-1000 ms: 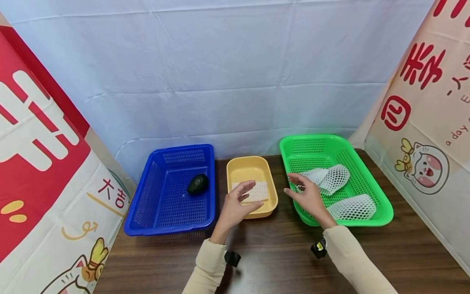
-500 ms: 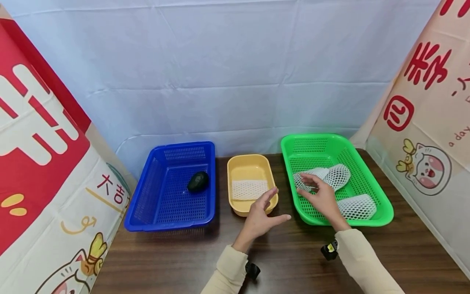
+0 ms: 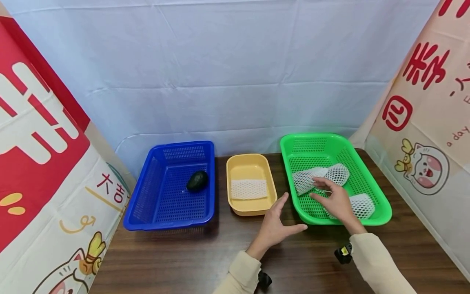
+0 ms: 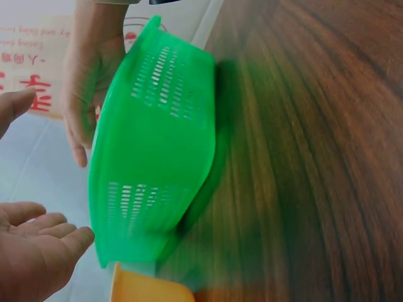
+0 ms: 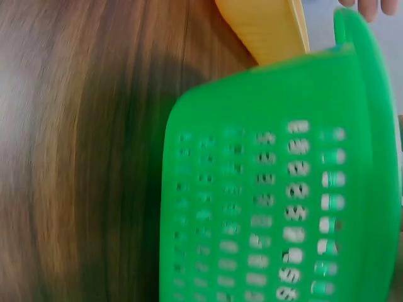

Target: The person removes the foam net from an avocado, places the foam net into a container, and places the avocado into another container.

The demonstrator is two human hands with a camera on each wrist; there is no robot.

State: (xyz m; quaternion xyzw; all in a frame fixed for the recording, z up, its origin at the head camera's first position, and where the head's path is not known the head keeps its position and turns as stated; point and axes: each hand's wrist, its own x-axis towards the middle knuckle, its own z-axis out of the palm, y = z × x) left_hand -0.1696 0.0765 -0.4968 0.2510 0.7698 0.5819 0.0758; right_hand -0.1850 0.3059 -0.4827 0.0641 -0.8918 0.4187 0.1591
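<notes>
My left hand (image 3: 273, 228) hovers above the table at the near left corner of the green basket (image 3: 384, 212), thumb and fingers spread and holding nothing. Over that basket's near part is my right hand (image 3: 337, 202), its thumb apart from bent fingers, with nothing between them. White foam net sleeves lie in the basket: one sleeve (image 3: 306, 181) at the left, a rounded one (image 3: 338, 173) behind the right fingers, and another (image 3: 363, 205) partly hidden by the right hand. In the left wrist view, the left fingers (image 4: 66, 236) are near the basket's rim.
A yellow tray (image 3: 247, 162) with a flat white foam net (image 3: 249, 189) stands in the middle. To its left, a blue basket (image 3: 169, 224) holds one dark avocado (image 3: 197, 181). A white cloth backdrop (image 3: 227, 73) hangs behind the wooden table (image 3: 176, 261).
Both hands have moved to the right. My left hand has left the space over the yellow tray for the green basket's near corner, while my right hand has moved further over that basket.
</notes>
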